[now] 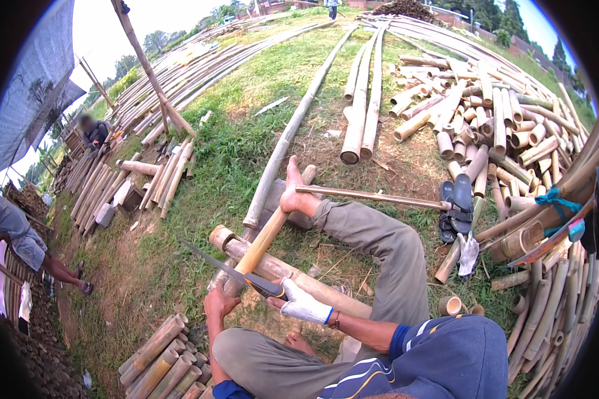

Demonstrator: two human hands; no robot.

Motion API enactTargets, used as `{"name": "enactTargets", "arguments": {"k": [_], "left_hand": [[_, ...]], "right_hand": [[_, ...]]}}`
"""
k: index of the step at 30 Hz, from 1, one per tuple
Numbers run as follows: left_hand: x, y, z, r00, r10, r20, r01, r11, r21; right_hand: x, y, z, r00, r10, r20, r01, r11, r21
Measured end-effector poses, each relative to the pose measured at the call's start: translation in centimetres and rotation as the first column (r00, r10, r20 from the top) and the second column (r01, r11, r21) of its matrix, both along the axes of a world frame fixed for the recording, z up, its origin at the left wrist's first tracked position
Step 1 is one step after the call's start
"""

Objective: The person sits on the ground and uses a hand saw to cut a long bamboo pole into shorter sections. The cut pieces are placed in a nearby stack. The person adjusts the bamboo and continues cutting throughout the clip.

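My right hand [303,299], in a white glove, is closed round the black and yellow handle of a hand saw [209,255]. The dark blade lies across a bamboo pole [265,241] near its lower end. My bare left hand [219,304] grips that end just below the blade. Higher up, my bare foot [295,189] presses on the pole. Beneath it, a thicker bamboo log [279,269] lies crosswise on the ground and supports the pole. Whether the blade has entered the bamboo cannot be made out.
Cut bamboo pieces [163,362] are stacked by my left knee. A large heap of cut bamboo [486,120] lies at right, near sandals [456,203] and a loose glove [468,254]. A thin stick [373,196] crosses beyond my leg. Long poles [299,126] stretch ahead; people are at left.
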State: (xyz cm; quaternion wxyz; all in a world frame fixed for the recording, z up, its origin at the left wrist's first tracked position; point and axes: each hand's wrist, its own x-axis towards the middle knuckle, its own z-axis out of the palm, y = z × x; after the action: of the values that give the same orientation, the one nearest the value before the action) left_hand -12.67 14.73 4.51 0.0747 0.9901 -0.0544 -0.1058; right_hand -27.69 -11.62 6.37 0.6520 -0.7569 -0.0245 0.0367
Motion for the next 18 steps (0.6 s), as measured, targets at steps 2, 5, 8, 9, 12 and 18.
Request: {"name": "enactTargets", "arguments": {"k": [2,5,8,9,12,18], "left_hand": [[0.02,-0.01,-0.07,1.000,0.000,-0.001,0.000,1.000,-0.004],[0.09,0.00,-0.27,1.000,0.003,-0.001,-0.003,1.000,0.004],[0.22,0.04,-0.51,1.000,0.005,-0.007,-0.005,1.000,0.006],[0.29,0.13,-0.51,1.000,0.006,-0.009,-0.006,1.000,0.003],[0.32,0.33,-0.55,1.000,0.003,-0.003,-0.003,1.000,-0.009],[0.18,-0.11,-0.17,1.000,0.001,-0.005,-0.001,1.000,0.004]], "right_hand": [[-0.02,0.02,0.04,1.000,-0.002,0.005,0.002,1.000,-0.004],[0.07,0.03,-0.35,1.000,-0.003,0.022,0.003,1.000,-0.008],[0.07,-0.02,-0.55,1.000,-0.003,0.029,0.004,1.000,-0.005],[0.07,-0.02,-0.44,1.000,-0.003,0.027,0.003,1.000,-0.005],[0.20,0.15,-0.38,1.000,-0.002,0.020,0.002,1.000,0.005],[0.17,0.11,-0.55,0.999,-0.019,0.026,0.020,1.000,-0.021]]}}
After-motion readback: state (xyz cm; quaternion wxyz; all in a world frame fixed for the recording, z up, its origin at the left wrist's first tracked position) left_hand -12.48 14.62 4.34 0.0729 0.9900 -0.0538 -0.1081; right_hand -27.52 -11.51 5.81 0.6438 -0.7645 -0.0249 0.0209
